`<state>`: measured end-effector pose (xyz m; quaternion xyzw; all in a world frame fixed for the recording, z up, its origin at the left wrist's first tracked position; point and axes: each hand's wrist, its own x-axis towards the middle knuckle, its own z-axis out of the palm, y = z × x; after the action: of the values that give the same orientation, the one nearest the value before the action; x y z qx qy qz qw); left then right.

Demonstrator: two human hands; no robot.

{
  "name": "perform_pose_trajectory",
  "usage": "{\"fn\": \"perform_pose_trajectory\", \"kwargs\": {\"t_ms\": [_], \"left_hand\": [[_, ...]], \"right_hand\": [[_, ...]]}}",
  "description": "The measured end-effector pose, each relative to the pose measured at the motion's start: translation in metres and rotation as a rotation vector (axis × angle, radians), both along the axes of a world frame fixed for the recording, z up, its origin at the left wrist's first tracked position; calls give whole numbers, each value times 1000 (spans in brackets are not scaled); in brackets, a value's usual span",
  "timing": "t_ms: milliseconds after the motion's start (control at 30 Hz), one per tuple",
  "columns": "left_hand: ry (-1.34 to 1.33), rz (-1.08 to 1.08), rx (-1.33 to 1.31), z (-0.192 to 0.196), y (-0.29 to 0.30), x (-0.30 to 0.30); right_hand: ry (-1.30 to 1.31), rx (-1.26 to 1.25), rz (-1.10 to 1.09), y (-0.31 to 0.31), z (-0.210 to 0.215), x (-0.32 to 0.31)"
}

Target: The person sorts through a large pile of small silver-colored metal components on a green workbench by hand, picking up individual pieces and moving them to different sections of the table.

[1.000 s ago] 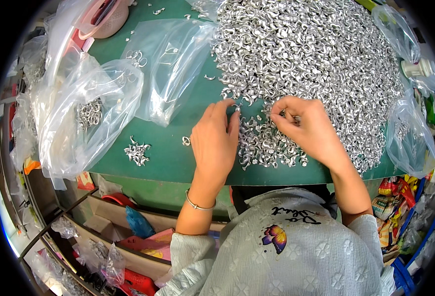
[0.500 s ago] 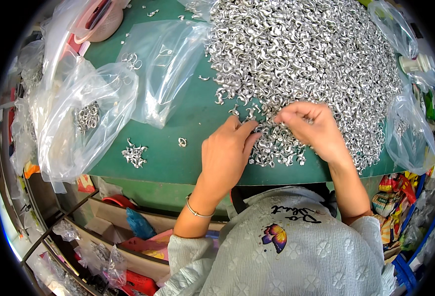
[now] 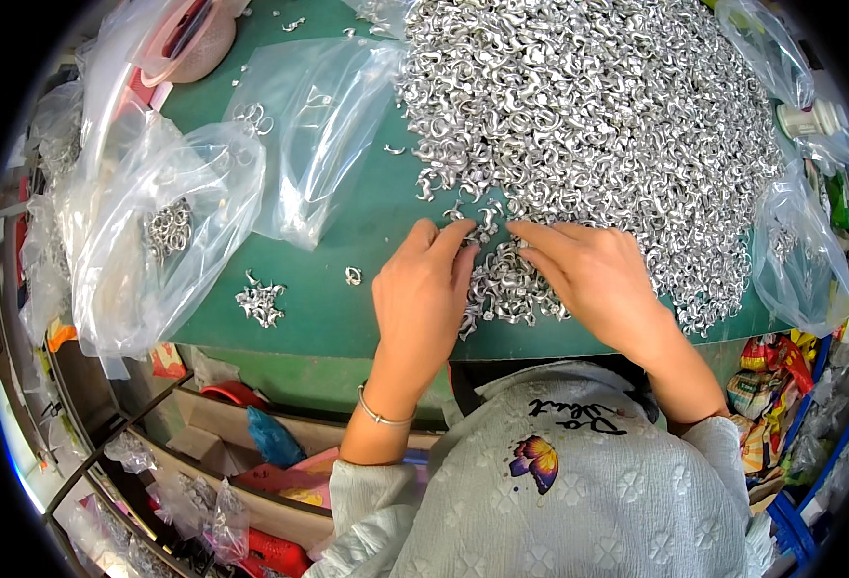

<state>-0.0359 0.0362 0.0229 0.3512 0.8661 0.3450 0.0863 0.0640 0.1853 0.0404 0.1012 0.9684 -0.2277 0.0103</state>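
Note:
A large heap of small curved silver metal pieces (image 3: 588, 116) covers the right part of the green table (image 3: 347, 318). My left hand (image 3: 420, 289) rests at the heap's near left edge, thumb and forefinger apart beside a few loose pieces (image 3: 485, 220). Facing it, my right hand (image 3: 593, 279) reaches left over the pieces, fingers stretched out and thumb apart. Between and below both hands lies a smaller cluster of the same pieces (image 3: 511, 289). Whether a piece touches the left fingertips is too small to tell.
Left of my hands are a small pile of pieces (image 3: 261, 301) and a single ring-like piece (image 3: 352, 276). Clear plastic bags (image 3: 318, 144) lie farther left, one holding rings (image 3: 169, 229). A pink basket (image 3: 198, 53) stands at the far left; another bag (image 3: 800, 260) hangs at the right edge.
My right hand has moved left and down, its curled fingers now stretched toward the pieces. My left hand has shifted slightly left. The near cluster has spread a little leftward.

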Motion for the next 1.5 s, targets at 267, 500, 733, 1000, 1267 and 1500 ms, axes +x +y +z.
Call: {"fn": "perform_pose_trajectory", "kwargs": {"t_ms": [267, 500, 733, 1000, 1267, 1500], "left_hand": [[-64, 18, -97, -2, -14, -4], [-160, 165, 104, -11, -21, -6], [-72, 221, 56, -14, -26, -2], [-96, -26, 100, -8, -10, 18], [-1, -210, -84, 1, 7, 11], [60, -401, -176, 2, 14, -7]], "right_hand": [[-156, 46, 100, 0, 9, 13], [39, -135, 27, 14, 4, 16], [-158, 47, 45, 4, 7, 17], [109, -125, -70, -1, -8, 14], [25, 14, -35, -1, -8, 14], [-34, 124, -9, -6, -10, 14]]}}
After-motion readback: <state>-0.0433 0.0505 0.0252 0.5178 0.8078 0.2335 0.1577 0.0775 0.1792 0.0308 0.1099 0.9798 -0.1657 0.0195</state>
